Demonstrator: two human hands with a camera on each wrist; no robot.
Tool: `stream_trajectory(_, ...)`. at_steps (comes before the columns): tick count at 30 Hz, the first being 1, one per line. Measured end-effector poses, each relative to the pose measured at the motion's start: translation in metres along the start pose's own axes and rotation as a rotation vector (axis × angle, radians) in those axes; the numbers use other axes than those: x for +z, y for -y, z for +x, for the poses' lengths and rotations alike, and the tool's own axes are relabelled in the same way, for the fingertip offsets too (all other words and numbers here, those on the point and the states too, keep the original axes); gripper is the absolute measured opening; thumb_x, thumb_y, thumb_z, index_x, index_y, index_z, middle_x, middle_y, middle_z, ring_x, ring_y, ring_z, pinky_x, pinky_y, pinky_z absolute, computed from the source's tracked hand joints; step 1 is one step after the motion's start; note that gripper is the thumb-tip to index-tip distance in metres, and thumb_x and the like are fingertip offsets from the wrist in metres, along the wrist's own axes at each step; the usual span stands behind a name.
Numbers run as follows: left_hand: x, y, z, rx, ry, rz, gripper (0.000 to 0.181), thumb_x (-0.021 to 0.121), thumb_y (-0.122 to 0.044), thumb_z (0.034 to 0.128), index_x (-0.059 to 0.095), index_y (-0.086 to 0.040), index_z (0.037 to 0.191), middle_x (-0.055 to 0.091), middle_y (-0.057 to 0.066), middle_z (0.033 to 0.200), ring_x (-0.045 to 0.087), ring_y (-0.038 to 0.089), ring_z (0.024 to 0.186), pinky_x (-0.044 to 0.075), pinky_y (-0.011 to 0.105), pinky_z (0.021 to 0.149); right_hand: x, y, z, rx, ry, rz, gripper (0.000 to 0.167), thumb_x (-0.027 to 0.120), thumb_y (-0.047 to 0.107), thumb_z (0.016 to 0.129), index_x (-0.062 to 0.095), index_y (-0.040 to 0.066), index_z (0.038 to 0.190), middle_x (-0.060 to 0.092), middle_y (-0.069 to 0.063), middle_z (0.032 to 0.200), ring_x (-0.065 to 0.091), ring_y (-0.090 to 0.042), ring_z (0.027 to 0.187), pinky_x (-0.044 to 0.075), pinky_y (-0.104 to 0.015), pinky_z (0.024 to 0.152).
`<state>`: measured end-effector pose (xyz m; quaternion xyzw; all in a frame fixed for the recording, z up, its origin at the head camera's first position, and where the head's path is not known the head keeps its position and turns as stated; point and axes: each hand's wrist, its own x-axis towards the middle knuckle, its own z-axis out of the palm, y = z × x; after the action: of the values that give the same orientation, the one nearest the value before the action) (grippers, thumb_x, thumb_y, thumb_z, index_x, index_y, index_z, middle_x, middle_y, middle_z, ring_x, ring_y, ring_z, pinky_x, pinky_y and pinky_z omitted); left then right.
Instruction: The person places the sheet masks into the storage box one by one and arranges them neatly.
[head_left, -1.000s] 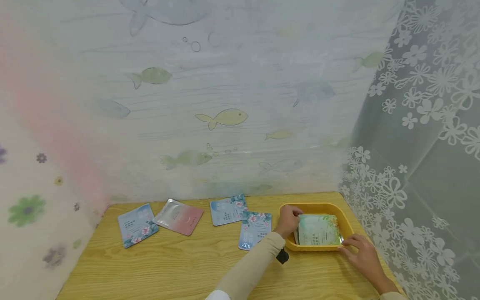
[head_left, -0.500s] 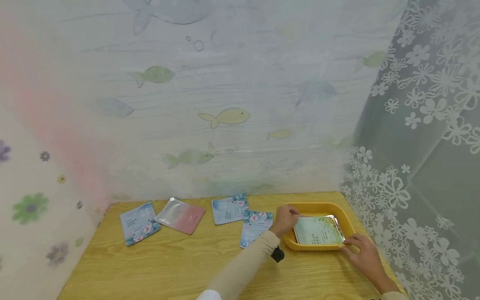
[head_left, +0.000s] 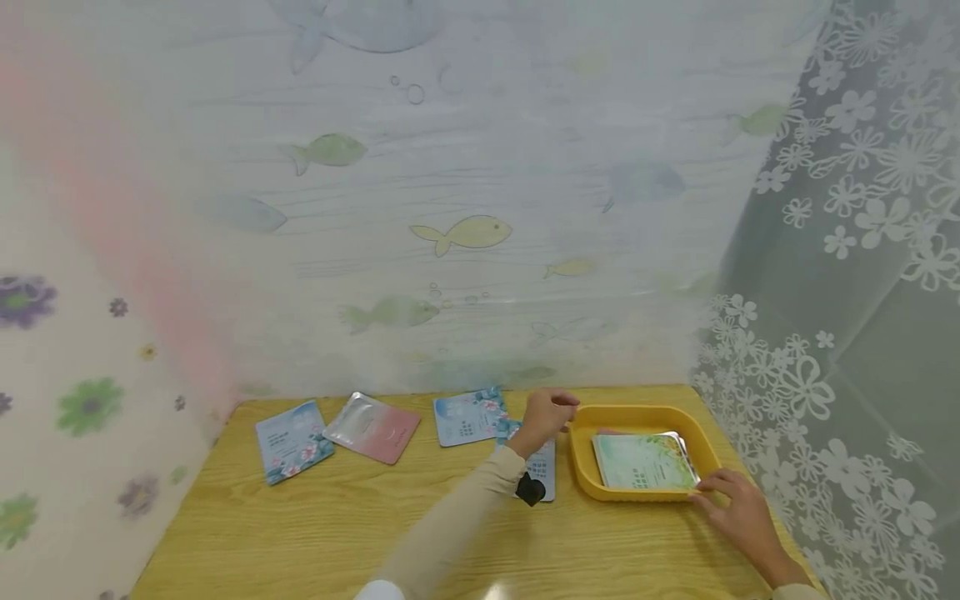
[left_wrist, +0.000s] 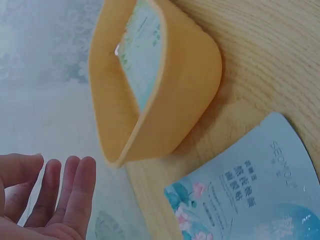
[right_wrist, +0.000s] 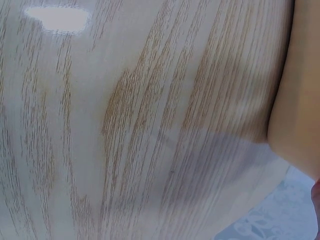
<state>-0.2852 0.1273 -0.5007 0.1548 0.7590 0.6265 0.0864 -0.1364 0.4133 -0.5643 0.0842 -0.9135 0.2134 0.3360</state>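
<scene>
My left hand (head_left: 546, 421) is in the air just left of the yellow plastic basket (head_left: 581, 467), holding nothing. In the left wrist view its fingers (left_wrist: 82, 187) are loosely bent, apart from the basket wall (left_wrist: 185, 85). My right hand (head_left: 742, 512) pinches the basket's front right corner between thumb and fingers. Inside the basket lies a small stack of face mask packets, with a green-and-white packet (head_left: 645, 462) on top. A blue floral face mask packet (head_left: 543, 467) lies under my left wrist, partly hidden. The right wrist view shows mainly tabletop, with the hand mostly out of frame.
Further left on the wooden table (head_left: 360, 533) lie another blue packet (head_left: 467, 418), a pink-and-silver packet (head_left: 373, 427) and a blue floral packet (head_left: 294, 442). A fish-patterned curtain (head_left: 480, 333) hangs behind the table. A flowered translucent panel (head_left: 817, 375) stands at the right.
My left hand has let go of the packets in the basket and moved left, out over the rim. The top packet now lies flat on the stack. My right hand stays at the corner.
</scene>
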Motion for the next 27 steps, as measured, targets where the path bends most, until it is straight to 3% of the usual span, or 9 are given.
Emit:
stream_trajectory(5, -0.019, -0.006, -0.006, -0.033, -0.004, -0.034, 0.008, 0.065, -0.005, 0.0877, 0.072, -0.005, 0.092, 0.067, 0.006, 0.085, 0.066, 0.024, 0.076, 0.058, 0.032, 0.057, 0.001, 0.001, 0.0, -0.017, -0.005, 0.018, 0.029, 0.089, 0.001, 0.048, 0.069, 0.013, 0.066, 0.059, 0.004, 0.073, 0.053, -0.016, 0.069, 0.041, -0.013, 0.064)
stream_trajectory(10, -0.037, -0.006, -0.011, -0.067, 0.029, -0.081, 0.01, 0.066, -0.009, 0.0875, 0.071, -0.004, 0.095, 0.067, 0.006, 0.088, 0.065, 0.026, 0.077, 0.059, 0.039, 0.062, 0.0, 0.001, 0.001, -0.01, 0.009, 0.019, 0.03, 0.089, 0.002, 0.048, 0.069, 0.014, 0.066, 0.058, 0.004, 0.073, 0.053, -0.016, 0.067, 0.04, -0.011, 0.062)
stream_trajectory(15, -0.051, -0.003, -0.014, -0.064, 0.041, -0.069, 0.013, 0.064, -0.009, 0.0892, 0.07, -0.004, 0.1, 0.066, 0.009, 0.091, 0.065, 0.032, 0.084, 0.059, 0.035, 0.06, -0.002, 0.002, 0.004, -0.024, 0.013, 0.014, 0.03, 0.089, 0.001, 0.047, 0.069, 0.014, 0.066, 0.059, 0.004, 0.073, 0.053, -0.017, 0.067, 0.04, -0.011, 0.063)
stream_trajectory(21, -0.065, -0.002, -0.023, -0.084, 0.035, -0.058, 0.015, 0.065, -0.011, 0.089, 0.069, -0.004, 0.102, 0.067, 0.015, 0.096, 0.065, 0.035, 0.086, 0.059, 0.044, 0.066, -0.003, 0.004, 0.005, 0.012, 0.046, 0.004, 0.028, 0.089, 0.004, 0.051, 0.069, 0.015, 0.066, 0.058, 0.005, 0.073, 0.054, -0.017, 0.068, 0.041, -0.015, 0.061)
stream_trajectory(27, -0.076, 0.002, -0.033, -0.124, 0.029, -0.038, 0.014, 0.066, -0.013, 0.0887, 0.069, -0.007, 0.101, 0.067, 0.007, 0.095, 0.064, 0.033, 0.086, 0.059, 0.039, 0.063, -0.005, 0.004, 0.005, 0.007, 0.034, 0.021, 0.029, 0.089, 0.002, 0.049, 0.069, 0.015, 0.067, 0.058, 0.004, 0.072, 0.054, -0.017, 0.067, 0.041, -0.013, 0.061)
